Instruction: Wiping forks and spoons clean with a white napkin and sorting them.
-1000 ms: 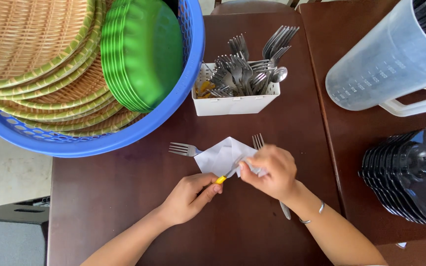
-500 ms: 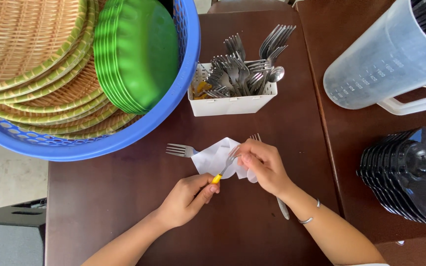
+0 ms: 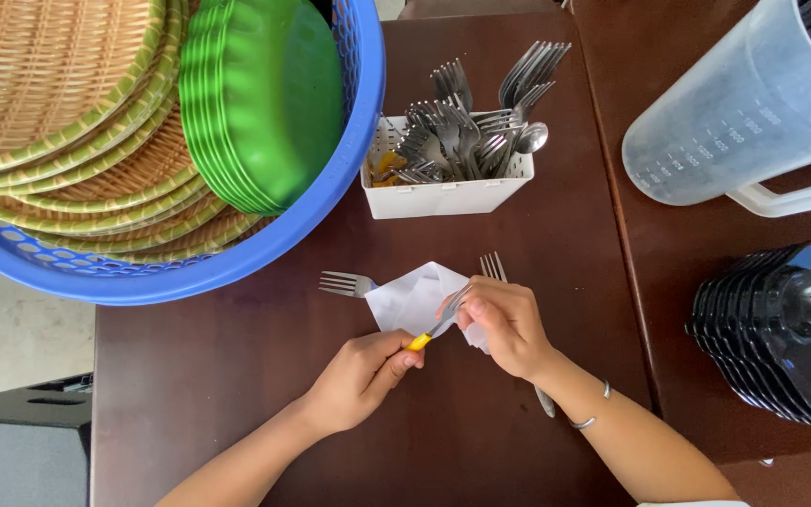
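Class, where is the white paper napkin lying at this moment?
Head view: the white paper napkin lies mid-table under the right hand, below the white cutlery caddy.

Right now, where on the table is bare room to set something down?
Bare dark wood lies left of the left hand, below the blue basket, and between the white cutlery caddy and the napkin. The right side is crowded: clear jug, black bowl stack.

Bare forearms, thin silver bangle [image 3: 591, 413]
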